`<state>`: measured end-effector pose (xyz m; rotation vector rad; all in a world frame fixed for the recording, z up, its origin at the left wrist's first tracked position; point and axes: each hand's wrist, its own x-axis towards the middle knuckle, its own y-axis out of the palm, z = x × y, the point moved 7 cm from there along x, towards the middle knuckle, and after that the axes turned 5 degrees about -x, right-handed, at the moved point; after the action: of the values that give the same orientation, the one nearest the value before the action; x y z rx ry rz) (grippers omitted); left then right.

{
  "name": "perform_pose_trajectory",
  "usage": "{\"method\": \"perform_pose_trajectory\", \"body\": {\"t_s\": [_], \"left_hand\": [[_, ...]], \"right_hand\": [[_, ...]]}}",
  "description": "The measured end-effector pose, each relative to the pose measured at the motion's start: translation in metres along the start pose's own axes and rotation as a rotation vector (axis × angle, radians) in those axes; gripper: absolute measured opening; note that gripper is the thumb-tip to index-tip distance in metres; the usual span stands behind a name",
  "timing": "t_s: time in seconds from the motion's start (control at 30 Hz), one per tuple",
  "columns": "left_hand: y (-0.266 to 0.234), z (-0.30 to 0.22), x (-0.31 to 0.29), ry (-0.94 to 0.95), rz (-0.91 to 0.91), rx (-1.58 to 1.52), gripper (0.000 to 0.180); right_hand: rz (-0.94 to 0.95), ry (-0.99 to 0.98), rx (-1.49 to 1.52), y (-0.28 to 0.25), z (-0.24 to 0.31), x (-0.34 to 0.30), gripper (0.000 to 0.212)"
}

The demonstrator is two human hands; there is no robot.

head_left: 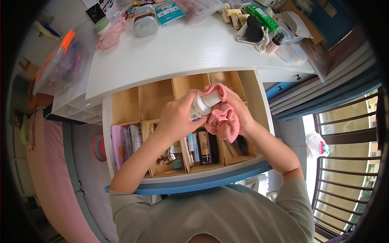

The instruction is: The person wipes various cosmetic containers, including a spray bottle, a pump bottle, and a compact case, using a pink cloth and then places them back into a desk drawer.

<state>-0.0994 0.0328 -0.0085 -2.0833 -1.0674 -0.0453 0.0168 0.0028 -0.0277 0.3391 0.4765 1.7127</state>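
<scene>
Over the open drawer [188,174], my left hand [177,112] is wrapped round a small white bottle [198,109] with a white cap, tilted up to the right. My right hand [240,111] grips a pink cloth [223,124], part of which is pressed against the bottle's cap; the rest hangs down in folds. Below my hands, the drawer's near cardboard compartments hold slim packs, tubes, a dark-capped beige bottle [204,146] and thin sticks. The far compartments [156,97] show mostly bare cardboard, with a small clear item at the far right.
Above the drawer, the white desktop [182,48] carries a clear lidded tub [146,22], a pink pouch [111,34], a green box [261,17], a black brush [254,29] and a foundation bottle [275,42]. A clear bin with orange handles [67,40] stands at left. Barred window at right.
</scene>
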Motion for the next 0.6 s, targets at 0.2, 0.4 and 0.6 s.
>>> {"method": "perform_pose_trajectory", "body": {"t_s": [0.2, 0.4, 0.6], "left_hand": [[0.015, -0.001, -0.003, -0.15, 0.054, -0.834, 0.053], [0.014, 0.003, -0.007, -0.19, 0.018, -0.509, 0.045], [0.01, -0.001, 0.0, -0.135, 0.059, 0.133, 0.048]], "right_hand": [[0.068, -0.052, 0.006, 0.005, 0.007, 0.0, 0.041], [-0.077, -0.119, -0.462, 0.0, 0.012, -0.003, 0.031], [-0.252, -0.193, -0.419, -0.012, 0.0, -0.003, 0.031]]}}
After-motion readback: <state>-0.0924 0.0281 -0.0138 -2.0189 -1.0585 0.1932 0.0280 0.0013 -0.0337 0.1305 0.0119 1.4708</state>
